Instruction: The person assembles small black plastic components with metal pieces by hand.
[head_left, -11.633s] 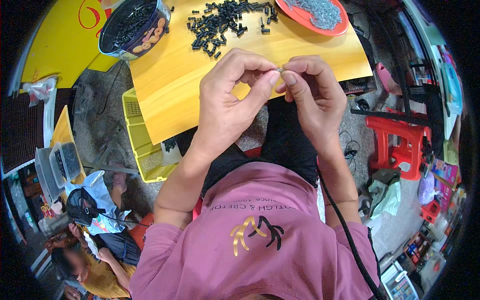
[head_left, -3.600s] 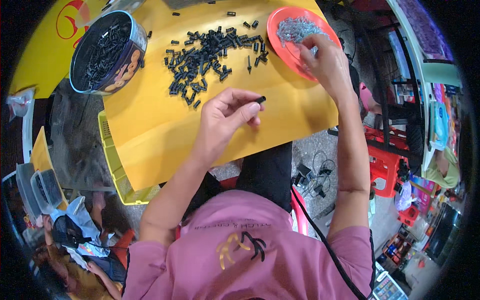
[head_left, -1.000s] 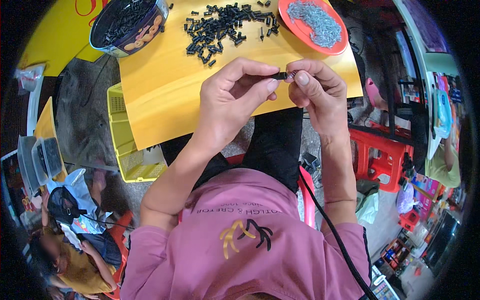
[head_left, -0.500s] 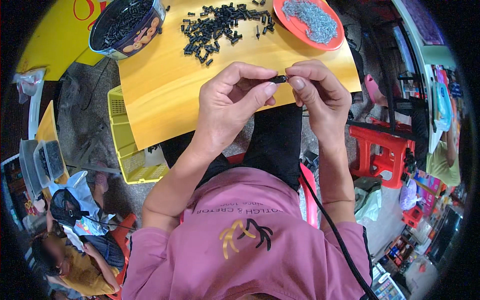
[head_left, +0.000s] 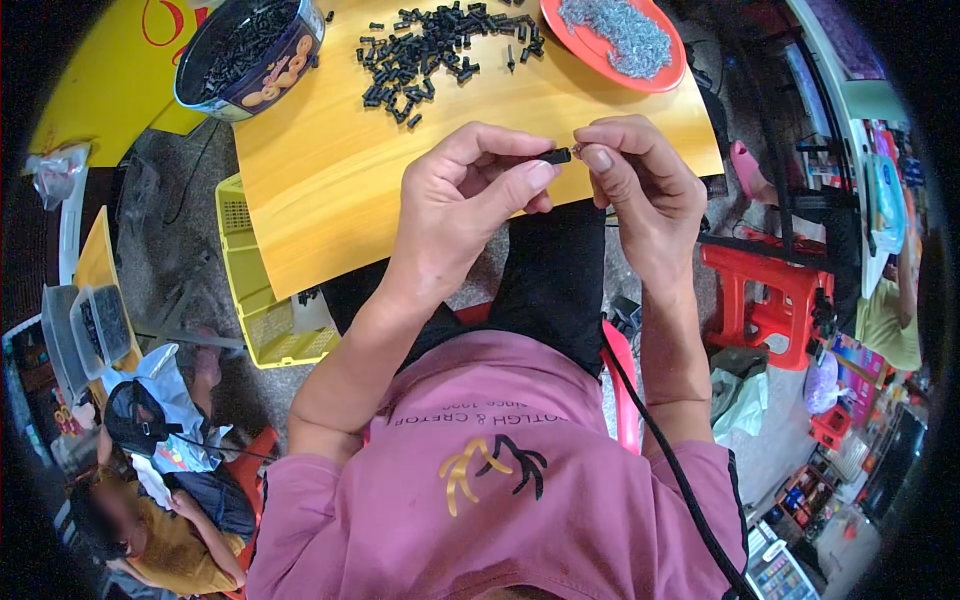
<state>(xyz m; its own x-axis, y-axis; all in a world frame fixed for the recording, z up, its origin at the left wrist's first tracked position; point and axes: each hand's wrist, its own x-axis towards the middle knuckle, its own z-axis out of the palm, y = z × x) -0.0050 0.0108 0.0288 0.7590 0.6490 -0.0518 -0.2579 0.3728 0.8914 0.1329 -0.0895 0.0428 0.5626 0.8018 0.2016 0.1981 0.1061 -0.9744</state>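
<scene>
Above the table's near edge, my left hand (head_left: pixel 455 205) pinches a small black plastic cylinder (head_left: pixel 558 156) between thumb and forefinger, its end pointing right. Facing it, my right hand (head_left: pixel 645 185) is closed in a pinch on a tiny shiny piece (head_left: pixel 577 149), too small to name. This piece is very close to the cylinder's end; whether they touch I cannot tell. Farther back lies a loose pile of similar black cylinders (head_left: pixel 430 52). To its right is a red plate (head_left: pixel 672 80) heaped with small clear-grey pieces (head_left: pixel 625 40).
A round tub (head_left: pixel 285 85) of black parts stands at the table's (head_left: pixel 330 200) back left. Below the left edge is a yellow crate (head_left: pixel 240 290). A red stool (head_left: pixel 765 305) stands at right, and another person (head_left: pixel 190 540) sits at lower left. A black cable (head_left: pixel 665 455) crosses my right side.
My right fingertips have drawn slightly away from the black cylinder, and the tiny shiny piece shows more in the gap. The view has shifted a little.
</scene>
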